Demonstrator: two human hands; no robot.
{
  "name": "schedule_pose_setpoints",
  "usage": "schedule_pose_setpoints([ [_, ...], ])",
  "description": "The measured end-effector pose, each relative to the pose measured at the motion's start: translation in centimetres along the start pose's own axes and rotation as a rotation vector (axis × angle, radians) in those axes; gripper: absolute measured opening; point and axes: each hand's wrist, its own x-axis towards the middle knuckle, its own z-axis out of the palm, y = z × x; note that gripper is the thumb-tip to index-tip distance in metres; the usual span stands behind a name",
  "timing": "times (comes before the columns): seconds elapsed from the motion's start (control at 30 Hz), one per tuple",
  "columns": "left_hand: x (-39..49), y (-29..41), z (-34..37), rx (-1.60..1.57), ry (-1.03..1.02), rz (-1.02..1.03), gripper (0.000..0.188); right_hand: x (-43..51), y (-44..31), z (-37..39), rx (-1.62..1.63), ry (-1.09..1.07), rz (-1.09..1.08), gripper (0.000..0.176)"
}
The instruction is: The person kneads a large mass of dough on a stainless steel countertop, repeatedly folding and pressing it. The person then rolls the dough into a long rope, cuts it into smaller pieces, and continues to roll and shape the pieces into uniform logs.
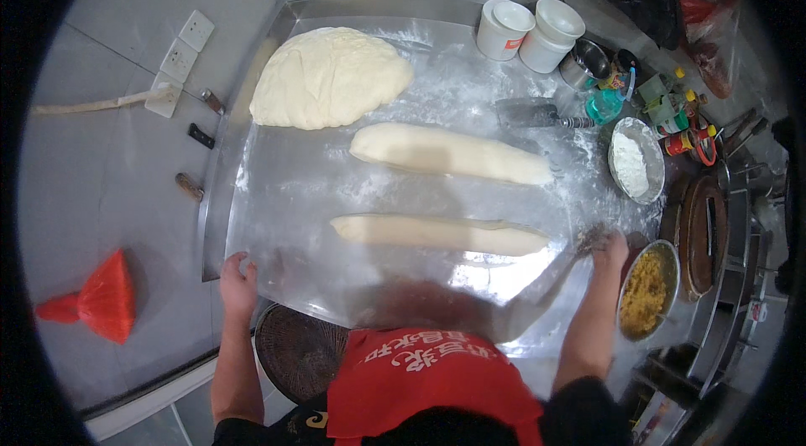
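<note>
Two long rolls of dough lie across the floured stainless-steel worktop (277, 194): an upper, thicker roll (450, 153) and a lower, slimmer roll (441, 234). A large mound of dough (330, 78) rests at the back left. My left hand (239, 279) is at the worktop's front left corner, fingers apart and holding nothing I can see. Over at the right, my right hand (609, 249) is low beside a metal bowl of yellow crumbly food (645, 292); something brownish and blurred shows at its fingers, and I cannot tell whether it is held.
A bowl of white flour (630, 159), a dough scraper or cleaver (529, 112), white tubs (504, 30), a metal pot (585, 62) and several bottles line the right side. A round wooden chopping board (699, 238) holds a knife. A woven basket (299, 345) sits below the front edge.
</note>
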Motion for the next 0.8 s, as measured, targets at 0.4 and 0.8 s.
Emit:
schedule_pose_setpoints([
  [0.4, -1.2, -1.4, 2.2, 0.067, 0.072, 0.305, 0.035, -9.1, 3.5, 14.2, -0.257, -0.193, -0.402, 0.025],
  [0.8, 1.2, 5.9, 5.2, -0.09, -0.002, 0.072, 0.042, -8.6, 6.1, 17.4, -0.949, -0.107, -0.915, 0.036],
])
